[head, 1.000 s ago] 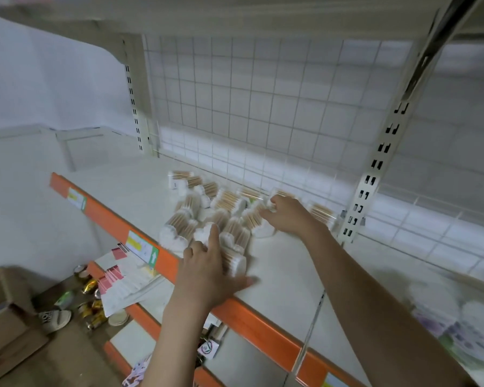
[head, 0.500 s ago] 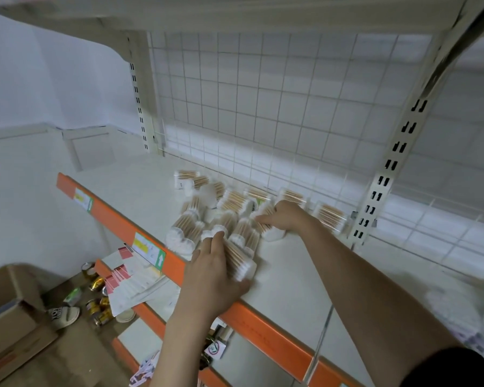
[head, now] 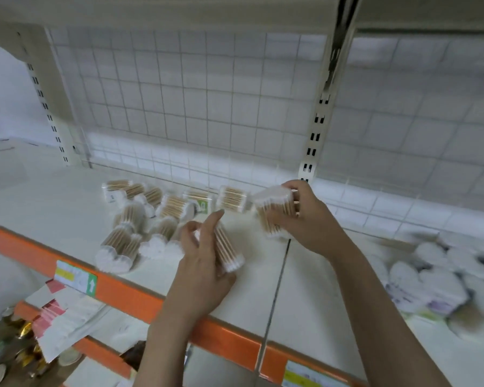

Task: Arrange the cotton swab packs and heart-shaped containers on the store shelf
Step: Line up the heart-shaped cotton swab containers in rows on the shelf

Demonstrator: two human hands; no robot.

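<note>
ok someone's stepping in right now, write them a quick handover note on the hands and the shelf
Left hand grips one cotton swab pack, lifted near the shelf's orange front edge.
Right hand grips a second swab pack, raised above the shelf.
The other swab packs lie in a loose, unaligned pile left of the hands; one lies toward the wire back.
White containers lie jumbled at far right, blurred.
Done: nothing lined up.
Left: place both held packs, straighten the pile, arrange the containers.

two bare forearms and hands, nothing worn on them.
the left hand (head: 200, 270) and right hand (head: 305, 219) show no gloves, rings or watch; both forearms are uncovered down to the frame's lower edge, with short plain fingernails.
</note>
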